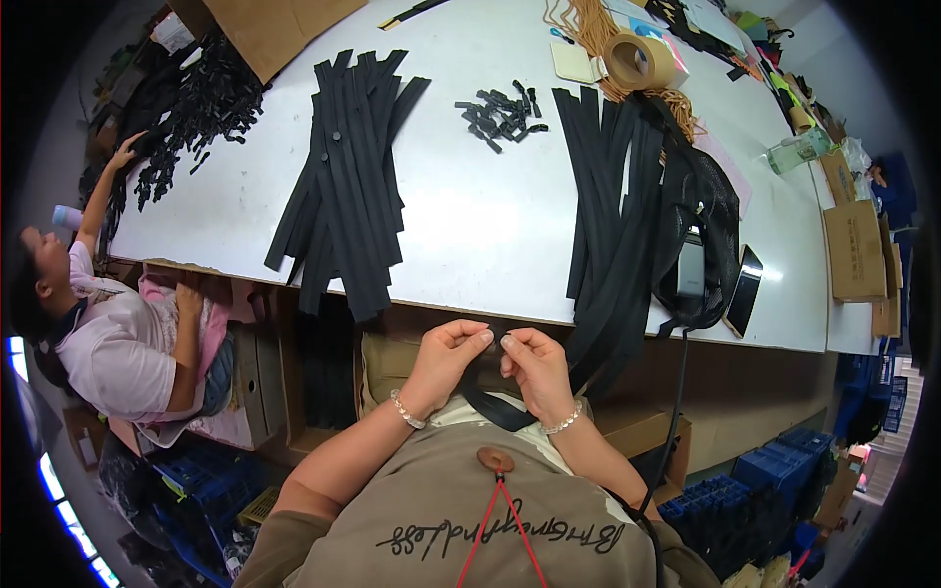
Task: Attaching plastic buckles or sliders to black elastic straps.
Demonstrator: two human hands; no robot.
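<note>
My left hand (449,365) and my right hand (536,370) meet in front of my chest, just off the table's near edge. Both pinch the end of a black zipper strip (498,410) between thumb and fingers. The strip loops down below my hands against my shirt. Whether a small part sits between my fingertips, I cannot tell. Ahead on the left lies a pile of similar black strips (358,186). Another bundle of strips (600,206) lies to the right, some hanging over the edge. Small black pulls (502,116) are heaped between the two piles.
The white table (470,225) spans the front. On its right are a black mesh bag (711,196), a phone (745,289), a tape roll (637,64) and a bottle (796,152). A co-worker (127,333) sits at left, reaching toward a large heap of black pulls (201,108).
</note>
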